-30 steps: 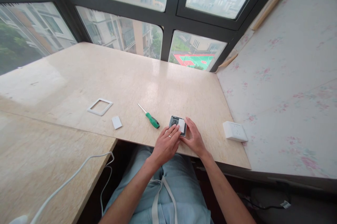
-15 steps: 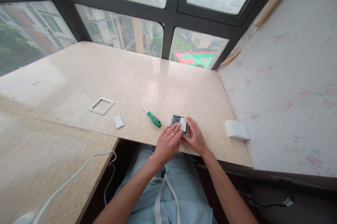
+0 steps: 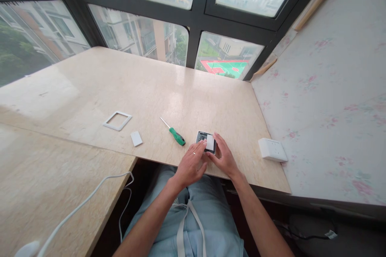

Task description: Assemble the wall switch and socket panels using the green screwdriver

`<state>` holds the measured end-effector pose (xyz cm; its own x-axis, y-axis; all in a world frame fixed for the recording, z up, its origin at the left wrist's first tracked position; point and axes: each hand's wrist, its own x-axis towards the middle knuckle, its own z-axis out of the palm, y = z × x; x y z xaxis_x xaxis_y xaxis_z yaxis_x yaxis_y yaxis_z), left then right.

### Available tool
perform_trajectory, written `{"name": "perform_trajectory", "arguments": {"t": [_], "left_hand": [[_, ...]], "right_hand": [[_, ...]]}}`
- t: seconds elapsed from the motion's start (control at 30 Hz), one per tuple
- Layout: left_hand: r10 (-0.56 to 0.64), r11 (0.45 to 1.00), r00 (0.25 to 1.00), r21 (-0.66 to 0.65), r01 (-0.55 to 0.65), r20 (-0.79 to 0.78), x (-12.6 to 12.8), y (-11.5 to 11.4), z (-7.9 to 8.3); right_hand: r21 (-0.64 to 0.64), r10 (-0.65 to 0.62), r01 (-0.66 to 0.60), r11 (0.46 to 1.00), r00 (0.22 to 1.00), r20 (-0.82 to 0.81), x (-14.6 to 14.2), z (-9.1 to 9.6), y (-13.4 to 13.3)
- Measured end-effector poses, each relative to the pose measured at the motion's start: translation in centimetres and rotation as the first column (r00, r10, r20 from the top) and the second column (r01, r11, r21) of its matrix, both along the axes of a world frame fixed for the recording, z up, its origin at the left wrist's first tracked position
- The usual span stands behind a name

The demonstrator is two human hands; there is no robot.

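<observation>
A wall switch (image 3: 203, 137) stands near the counter's front edge, its dark inside bare on the left and a white rocker plate (image 3: 210, 142) over its right part. My right hand (image 3: 224, 157) grips the switch along its right side, thumb below and fingers at the upper corner. My left hand (image 3: 191, 165) has its fingers stretched over the lower left of the switch, the fingertips at the rocker plate's edge; whether they touch it I cannot tell. To the left lies a green-handled screwdriver (image 3: 177, 136). Farther left are a loose white rocker plate (image 3: 136, 138) and a white square frame (image 3: 120, 114).
A white socket box (image 3: 272, 149) sits at the right against the flowered wall (image 3: 325, 108). A white cable (image 3: 87, 204) runs over the lower-left counter and hangs into the gap. Dark-framed windows (image 3: 193, 19) border the counter (image 3: 150, 84) at the back.
My left hand has drawn back slightly down and left, uncovering more of the rocker plate. My right hand keeps its grip on the switch.
</observation>
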<state>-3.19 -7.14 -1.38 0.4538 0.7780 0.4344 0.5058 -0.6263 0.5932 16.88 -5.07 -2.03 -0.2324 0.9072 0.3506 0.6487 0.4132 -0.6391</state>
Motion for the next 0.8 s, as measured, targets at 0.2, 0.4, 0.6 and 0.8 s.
{"name": "perform_trajectory", "arguments": {"t": [0.2, 0.4, 0.6, 0.8], "left_hand": [[-0.034, 0.999, 0.998, -0.038, 0.036, 0.06, -0.17, -0.01, 0.03], [-0.045, 0.997, 0.986, -0.054, 0.054, 0.158, -0.32, -0.1, -0.18], [-0.074, 0.994, 0.975, -0.063, 0.089, 0.212, -0.44, -0.08, -0.17], [-0.087, 0.986, 0.957, -0.111, 0.122, 0.276, -0.56, -0.03, 0.12]], "right_hand": [[-0.049, -0.026, 0.024, 0.999, 0.999, -0.043, 0.01, 0.13, 0.05], [-0.083, -0.043, 0.03, 0.996, 0.988, -0.149, 0.22, 0.09, 0.3], [-0.093, -0.062, 0.043, 0.995, 0.976, -0.208, 0.01, 0.01, 0.27], [-0.132, -0.074, 0.04, 0.99, 0.96, -0.269, 0.0, 0.06, 0.25]]}}
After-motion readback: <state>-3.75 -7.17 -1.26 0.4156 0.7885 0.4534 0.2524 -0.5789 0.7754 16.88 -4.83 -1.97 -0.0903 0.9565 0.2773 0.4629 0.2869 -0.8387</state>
